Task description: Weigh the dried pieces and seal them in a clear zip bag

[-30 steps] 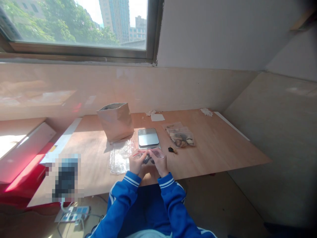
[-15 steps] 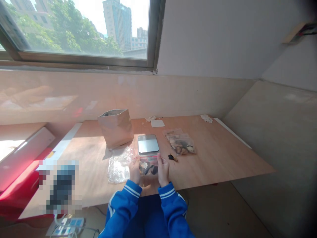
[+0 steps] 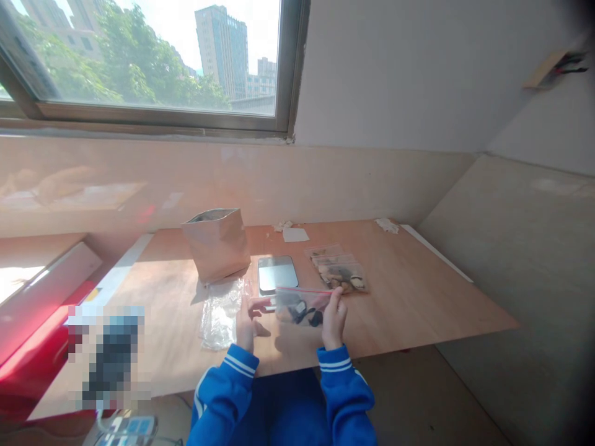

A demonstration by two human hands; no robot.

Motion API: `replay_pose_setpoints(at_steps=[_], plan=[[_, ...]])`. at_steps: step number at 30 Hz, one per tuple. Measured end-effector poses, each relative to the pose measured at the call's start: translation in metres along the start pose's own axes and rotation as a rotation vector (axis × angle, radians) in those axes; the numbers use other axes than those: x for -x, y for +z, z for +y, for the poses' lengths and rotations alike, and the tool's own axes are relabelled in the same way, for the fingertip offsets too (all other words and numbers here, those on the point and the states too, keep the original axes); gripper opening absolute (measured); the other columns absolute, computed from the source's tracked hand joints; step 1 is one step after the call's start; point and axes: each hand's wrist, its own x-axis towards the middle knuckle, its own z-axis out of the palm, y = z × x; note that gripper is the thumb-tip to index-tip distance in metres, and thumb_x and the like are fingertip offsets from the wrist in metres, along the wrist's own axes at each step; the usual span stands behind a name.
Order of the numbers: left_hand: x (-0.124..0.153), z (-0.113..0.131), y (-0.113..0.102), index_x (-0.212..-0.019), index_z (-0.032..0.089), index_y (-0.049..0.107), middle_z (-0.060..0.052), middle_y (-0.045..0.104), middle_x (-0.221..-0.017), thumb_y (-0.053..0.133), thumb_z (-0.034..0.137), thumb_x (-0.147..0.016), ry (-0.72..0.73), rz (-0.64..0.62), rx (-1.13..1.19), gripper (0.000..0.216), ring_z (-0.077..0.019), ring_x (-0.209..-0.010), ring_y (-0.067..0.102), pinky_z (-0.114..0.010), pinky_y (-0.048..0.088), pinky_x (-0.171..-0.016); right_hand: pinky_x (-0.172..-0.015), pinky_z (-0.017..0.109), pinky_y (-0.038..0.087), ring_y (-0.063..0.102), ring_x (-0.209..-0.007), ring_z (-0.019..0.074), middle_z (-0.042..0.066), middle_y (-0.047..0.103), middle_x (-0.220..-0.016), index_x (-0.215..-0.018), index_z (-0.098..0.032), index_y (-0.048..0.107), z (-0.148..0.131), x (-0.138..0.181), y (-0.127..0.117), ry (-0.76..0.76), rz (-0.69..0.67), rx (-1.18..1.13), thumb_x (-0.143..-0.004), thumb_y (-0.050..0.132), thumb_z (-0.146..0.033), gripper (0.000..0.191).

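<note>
My right hand (image 3: 334, 319) pinches the top right corner of a clear zip bag (image 3: 286, 314) with a red seal line. Dark pieces and a pale one show inside the bag, which hangs over the table in front of the flat scale (image 3: 277, 272). My left hand (image 3: 247, 321) is beside the bag's left edge, its fingers apart and stretched toward it, holding nothing. Under and left of that hand lie clear empty plastic bags (image 3: 218, 322). Behind my right hand rests a stack of filled zip bags (image 3: 341, 272).
An open brown paper bag (image 3: 217, 248) stands behind the clear bags. A white paper (image 3: 295, 235) and crumpled scraps (image 3: 387, 225) lie at the table's (image 3: 418, 291) back. At the left front is a pixelated dark object (image 3: 111, 356), with a power strip (image 3: 130, 428) below the edge.
My left hand has let go of the zip bag. My right hand has carried the bag rightward, and the small dark piece on the table is now hidden behind it.
</note>
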Motion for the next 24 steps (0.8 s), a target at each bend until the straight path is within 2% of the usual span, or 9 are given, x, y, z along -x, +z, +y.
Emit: replay_pose_setpoints(at_steps=[3,6,8,11,15,17,19,21,24], plan=[[-0.001,0.000,-0.013,-0.079,0.012,0.072,-0.010,0.064,-0.075,0.042,0.070,-0.081,-0.011,0.025,-0.021,0.065,-0.0146,-0.053,0.055,-0.027,0.046,-0.043,-0.049,0.035,0.047,0.060,-0.046,0.0227,0.013,0.066,-0.053,-0.053,-0.020,0.057,-0.010,-0.061,-0.047,-0.031,0.182,0.110,-0.080,0.026,-0.081,0.073],[0.001,0.000,-0.017,-0.075,0.013,0.068,-0.003,0.056,-0.066,0.042,0.068,-0.082,-0.011,0.060,-0.013,0.062,-0.0118,-0.042,0.050,-0.027,0.042,-0.037,-0.050,0.035,0.045,0.061,-0.051,0.0243,0.012,0.063,-0.051,-0.055,-0.021,0.057,-0.017,-0.120,-0.086,-0.073,0.240,0.325,-0.082,0.028,-0.076,0.068],[0.003,0.000,-0.015,-0.074,0.013,0.067,-0.002,0.054,-0.064,0.043,0.067,-0.081,0.001,0.077,-0.018,0.060,-0.0115,-0.039,0.049,-0.026,0.040,-0.035,-0.052,0.035,0.044,0.061,-0.053,0.0255,0.011,0.059,-0.047,-0.057,-0.021,0.058,-0.018,-0.147,-0.098,-0.137,0.232,0.505,-0.084,0.030,-0.072,0.064],[0.004,0.001,-0.013,-0.074,0.013,0.066,-0.002,0.053,-0.062,0.045,0.067,-0.080,0.004,0.074,-0.055,0.058,-0.0119,-0.038,0.049,-0.026,0.040,-0.034,-0.057,0.037,0.045,0.062,-0.059,0.0267,0.011,0.059,-0.052,-0.063,-0.018,0.059,-0.012,-0.165,-0.097,-0.197,0.213,0.593,-0.083,0.038,-0.068,0.057],[0.001,0.004,-0.019,-0.071,0.014,0.068,-0.006,0.058,-0.064,0.045,0.064,-0.082,0.077,0.119,-0.162,0.056,-0.0142,-0.048,0.052,-0.027,0.044,-0.042,-0.079,0.044,0.045,0.059,-0.093,0.0325,0.021,0.065,-0.091,-0.086,-0.012,0.060,0.003,-0.156,-0.082,-0.316,0.253,0.645,-0.080,0.051,-0.060,0.049],[-0.004,0.010,-0.025,-0.071,0.015,0.069,-0.009,0.064,-0.072,0.043,0.058,-0.085,0.201,0.196,-0.271,0.053,-0.0162,-0.060,0.055,-0.028,0.047,-0.052,-0.090,0.050,0.039,0.051,-0.108,0.0350,0.023,0.059,-0.107,-0.099,-0.010,0.058,0.011,-0.140,-0.075,-0.492,0.345,0.700,-0.083,0.049,-0.053,0.046],[-0.013,0.022,-0.030,-0.077,0.015,0.070,-0.009,0.066,-0.081,0.042,0.051,-0.087,0.351,0.271,-0.398,0.046,-0.0184,-0.072,0.057,-0.030,0.049,-0.064,-0.093,0.051,0.038,0.050,-0.110,0.0331,0.020,0.057,-0.108,-0.103,-0.012,0.057,0.019,-0.116,-0.066,-0.707,0.350,0.750,-0.089,0.044,-0.043,0.037],[-0.027,0.042,-0.031,-0.088,0.016,0.069,-0.009,0.066,-0.092,0.044,0.044,-0.088,0.542,0.348,-0.521,0.037,-0.0207,-0.087,0.059,-0.033,0.048,-0.078,-0.091,0.045,0.041,0.053,-0.104,0.0276,0.014,0.058,-0.104,-0.100,-0.017,0.059,0.027,-0.089,-0.057,-0.837,0.107,0.770,-0.092,0.041,-0.034,0.026],[-0.057,0.086,-0.026,-0.104,0.018,0.067,-0.009,0.061,-0.106,0.047,0.035,-0.088,0.778,0.507,-0.712,0.030,-0.0225,-0.107,0.054,-0.036,0.043,-0.094,-0.089,0.040,0.043,0.055,-0.098,0.0240,0.011,0.059,-0.106,-0.102,-0.020,0.061,0.042,-0.056,-0.047,-0.860,-0.239,0.881,-0.092,0.041,-0.026,0.023]])
